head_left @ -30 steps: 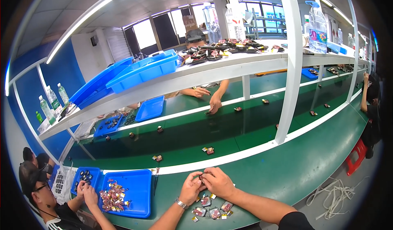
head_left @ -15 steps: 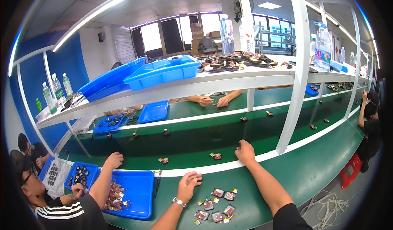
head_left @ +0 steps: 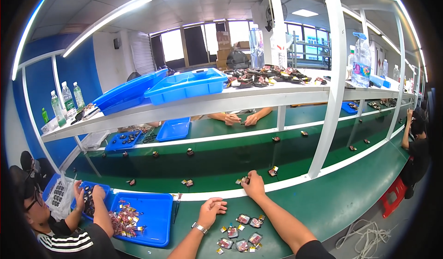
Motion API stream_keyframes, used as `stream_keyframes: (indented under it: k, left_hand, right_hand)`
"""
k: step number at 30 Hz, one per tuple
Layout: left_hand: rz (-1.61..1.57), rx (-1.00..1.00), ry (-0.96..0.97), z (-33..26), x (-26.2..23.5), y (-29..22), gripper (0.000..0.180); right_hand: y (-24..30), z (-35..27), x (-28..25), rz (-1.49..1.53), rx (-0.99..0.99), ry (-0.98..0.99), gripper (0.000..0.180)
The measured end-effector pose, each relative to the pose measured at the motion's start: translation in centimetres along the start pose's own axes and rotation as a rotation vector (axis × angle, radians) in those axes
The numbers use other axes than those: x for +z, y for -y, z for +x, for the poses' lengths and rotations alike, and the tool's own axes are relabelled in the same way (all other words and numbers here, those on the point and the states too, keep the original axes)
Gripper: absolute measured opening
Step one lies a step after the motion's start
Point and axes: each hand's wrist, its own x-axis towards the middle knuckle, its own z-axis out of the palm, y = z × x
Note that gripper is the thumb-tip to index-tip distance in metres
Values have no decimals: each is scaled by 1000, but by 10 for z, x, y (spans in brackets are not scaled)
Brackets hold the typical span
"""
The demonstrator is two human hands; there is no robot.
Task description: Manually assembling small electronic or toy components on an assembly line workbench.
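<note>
My right hand reaches over the green belt, its fingers bent round a small dark electronic module with a yellow-and-white tab; the hand partly covers it. My left hand, a metal watch on its wrist, hovers at the near green worktop with loosely curved fingers and nothing visible in them. Between my forearms lies a group of several similar modules, clear-wrapped with reddish parts. Another module sits on the belt just beyond my right hand, and one more to its left.
At left a blue tray holds reddish tabbed parts, with tweezers beside it. A co-worker handles dark parts in a smaller tray. A white post and shelf stand ahead. Across the belt are another person's hands.
My right hand has moved left from the farther module to the neighbouring one. My left hand has barely moved. The co-worker's hand has gone from the belt to the small tray, and a module lies there.
</note>
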Motion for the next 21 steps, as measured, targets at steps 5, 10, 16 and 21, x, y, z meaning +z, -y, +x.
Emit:
stream_keyframes:
  k: [5,10,16,21]
  left_hand:
    - [-52,-95,31,-5,0,-2,35]
    - [294,-1,141,-1,13,-3,35]
    - [355,5,81,-11,9,-4,31]
    - [433,25,81,-15,17,-10,29]
  right_hand:
    - [32,-51,-53,356,-104,434,33]
    - [4,-49,-39,325,-232,390,25]
    - [33,-74,-68,-3,-281,526,51]
    - [52,-99,-65,-199,-408,605,55]
